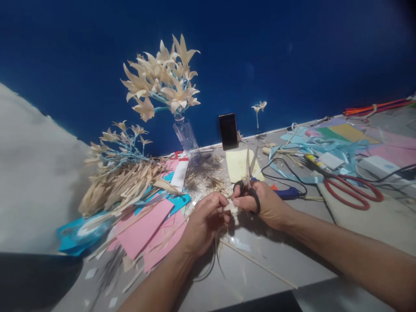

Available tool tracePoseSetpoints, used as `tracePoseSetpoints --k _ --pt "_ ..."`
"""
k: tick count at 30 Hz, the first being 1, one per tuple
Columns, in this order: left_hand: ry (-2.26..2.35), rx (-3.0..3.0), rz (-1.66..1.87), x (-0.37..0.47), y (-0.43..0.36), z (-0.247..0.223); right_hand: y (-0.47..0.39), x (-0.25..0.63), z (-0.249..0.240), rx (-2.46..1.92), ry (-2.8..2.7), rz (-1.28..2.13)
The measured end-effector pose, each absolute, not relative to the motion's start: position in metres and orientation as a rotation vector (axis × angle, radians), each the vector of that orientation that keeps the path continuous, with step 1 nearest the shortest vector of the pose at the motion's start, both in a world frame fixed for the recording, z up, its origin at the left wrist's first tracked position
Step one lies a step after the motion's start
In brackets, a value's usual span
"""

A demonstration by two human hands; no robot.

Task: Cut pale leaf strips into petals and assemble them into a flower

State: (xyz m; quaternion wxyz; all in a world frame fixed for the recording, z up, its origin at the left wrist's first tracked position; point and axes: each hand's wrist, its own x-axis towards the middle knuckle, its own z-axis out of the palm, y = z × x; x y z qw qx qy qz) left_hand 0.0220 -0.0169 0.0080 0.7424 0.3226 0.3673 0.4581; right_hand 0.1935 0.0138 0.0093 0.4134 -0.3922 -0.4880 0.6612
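Observation:
Near the middle, my left hand (208, 221) is closed, its fingertips pinching a small pale piece (231, 208) of what looks like dried husk. Close on its right, my right hand (264, 203) has its fingers through the black handles of a pair of scissors (249, 173). The blades point away from me and stand slightly apart. My right fingertips are beside the pale piece; whether they touch it I cannot tell. Thin strands hang below my left hand. A yellow paper (236, 164) lies behind the scissors.
Pale flowers (177, 93) stand in a clear bottle (188, 141) at the back, left of a phone (228, 131). Husks (107, 190) and pink paper (146, 229) lie left. Red-handled scissors (351, 195), blue ribbon (344, 151) and a blue glue gun (287, 193) lie right.

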Motion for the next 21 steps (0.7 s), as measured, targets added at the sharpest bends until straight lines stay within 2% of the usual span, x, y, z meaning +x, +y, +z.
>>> tracePoseSetpoints --k 6,16,21 --pt "0.839 0.848 1.047 0.025 -0.018 -0.002 0.011 0.191 0.008 -0.935 -1.175 1.741" --pt "0.567 0.776 0.961 0.023 -0.016 0.002 0.011 0.187 0.000 -0.580 -1.071 1.977" --pt "0.709 0.790 1.005 0.029 -0.019 0.002 0.013 0.188 -0.001 -0.665 -1.083 1.868"
